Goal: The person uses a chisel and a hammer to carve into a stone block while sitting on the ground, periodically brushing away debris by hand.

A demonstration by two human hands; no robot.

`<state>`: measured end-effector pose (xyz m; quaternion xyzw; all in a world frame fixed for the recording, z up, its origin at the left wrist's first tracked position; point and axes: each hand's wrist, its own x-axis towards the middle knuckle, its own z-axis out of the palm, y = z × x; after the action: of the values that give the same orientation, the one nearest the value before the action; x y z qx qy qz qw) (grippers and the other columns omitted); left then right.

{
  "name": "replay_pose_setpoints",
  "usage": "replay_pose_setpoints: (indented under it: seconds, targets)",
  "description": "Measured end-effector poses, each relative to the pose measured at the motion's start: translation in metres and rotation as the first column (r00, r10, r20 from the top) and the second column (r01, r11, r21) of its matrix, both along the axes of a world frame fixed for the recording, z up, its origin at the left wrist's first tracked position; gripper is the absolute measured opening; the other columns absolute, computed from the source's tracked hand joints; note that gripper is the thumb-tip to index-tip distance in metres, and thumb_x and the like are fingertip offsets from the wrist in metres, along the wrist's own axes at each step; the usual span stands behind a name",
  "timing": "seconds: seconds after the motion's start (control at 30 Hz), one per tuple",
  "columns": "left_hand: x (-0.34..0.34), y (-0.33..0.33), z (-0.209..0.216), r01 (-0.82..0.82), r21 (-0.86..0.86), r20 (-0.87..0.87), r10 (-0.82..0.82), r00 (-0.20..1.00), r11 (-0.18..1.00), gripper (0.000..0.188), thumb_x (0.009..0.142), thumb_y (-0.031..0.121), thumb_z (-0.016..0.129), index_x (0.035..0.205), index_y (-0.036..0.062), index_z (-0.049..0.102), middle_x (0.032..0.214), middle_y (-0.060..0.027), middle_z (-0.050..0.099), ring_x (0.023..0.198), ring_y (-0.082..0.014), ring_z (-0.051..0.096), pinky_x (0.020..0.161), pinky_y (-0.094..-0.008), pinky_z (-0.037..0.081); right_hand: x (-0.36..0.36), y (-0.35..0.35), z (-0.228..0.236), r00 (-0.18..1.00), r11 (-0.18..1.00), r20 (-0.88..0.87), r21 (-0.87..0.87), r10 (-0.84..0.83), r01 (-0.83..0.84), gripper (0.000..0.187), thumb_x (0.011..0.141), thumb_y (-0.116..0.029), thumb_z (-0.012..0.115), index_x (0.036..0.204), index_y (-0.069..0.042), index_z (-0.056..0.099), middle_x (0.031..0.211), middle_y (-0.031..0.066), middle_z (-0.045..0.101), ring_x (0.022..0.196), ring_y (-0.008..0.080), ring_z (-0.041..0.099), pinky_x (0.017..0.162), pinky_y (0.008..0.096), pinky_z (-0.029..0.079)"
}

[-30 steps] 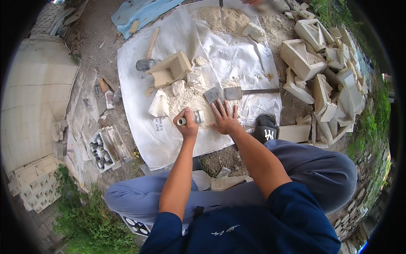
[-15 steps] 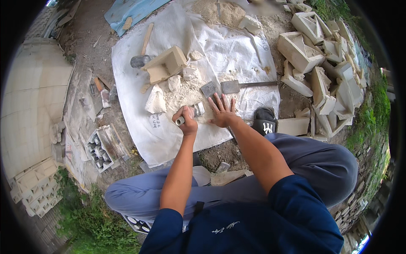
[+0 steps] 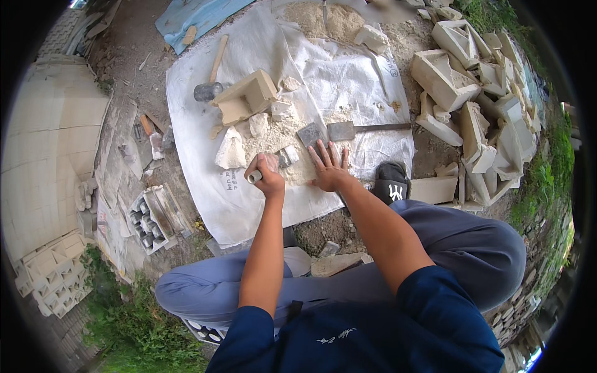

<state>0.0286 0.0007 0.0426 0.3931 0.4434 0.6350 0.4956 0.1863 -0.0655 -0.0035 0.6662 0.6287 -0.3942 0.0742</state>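
My left hand is closed around a short tool with a round pale handle, its end toward me. The tool's broad head is dusty white and grey, and rests by pale powder; its exact kind is unclear. My right hand lies with fingers spread on the white sheet. Its fingertips are close to a flat grey metal plate and a flat-headed metal bar. Pale broken lumps and an angular hollow cream block lie beyond my left hand.
A black-headed mallet lies at the sheet's left. Broken cream moulded pieces are piled at the right. A brick trowel-like tool and a grey cellular block lie on the ground at left. My dark shoe borders the sheet.
My left hand has tilted the tool slightly, its handle end shifting left. My right hand stays spread in nearly the same place. The whole view has shifted slightly.
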Motion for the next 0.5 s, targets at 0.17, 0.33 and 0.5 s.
replay_pose_setpoints:
  seconds: [0.17,0.33,0.5]
  targets:
    - [0.014,0.014,0.022,-0.147,-0.056,-0.143,0.138,0.980,0.988,0.039,0.095,0.017,0.056,0.061,-0.0007,0.046,0.057,-0.0023,0.048,0.052,-0.0103,0.041,0.050,-0.0283,0.034,0.003,-0.002,0.001,0.999,0.995,-0.036,-0.096,-0.013,0.009,0.103,0.088,-0.058,0.062,0.161,-0.028,-0.006,0.167,0.0040,-0.015,0.154,0.0312,-0.014,0.117,0.0654,-0.010]
    - [0.024,0.040,0.033,-0.145,0.058,-0.209,0.154,0.966,0.988,0.039,0.095,0.016,0.057,0.061,0.0005,0.045,0.057,-0.0009,0.046,0.050,-0.0105,0.040,0.047,-0.0283,0.031,0.002,-0.005,0.004,1.000,0.997,-0.018,-0.071,0.000,-0.001,0.105,0.089,-0.058,0.061,0.160,-0.029,-0.010,0.167,0.0041,-0.017,0.153,0.0316,-0.015,0.117,0.0655,-0.009]
    - [0.016,0.048,0.028,-0.044,-0.046,-0.171,0.035,0.985,0.998,0.040,0.096,0.015,0.056,0.062,0.0074,0.037,0.055,0.0025,0.036,0.047,-0.0100,0.031,0.046,-0.0308,0.026,0.000,-0.003,-0.002,1.000,0.997,-0.010,-0.075,0.009,-0.010,0.108,0.086,-0.061,0.063,0.160,-0.029,-0.009,0.167,0.0041,-0.016,0.153,0.0308,-0.015,0.117,0.0658,-0.010]
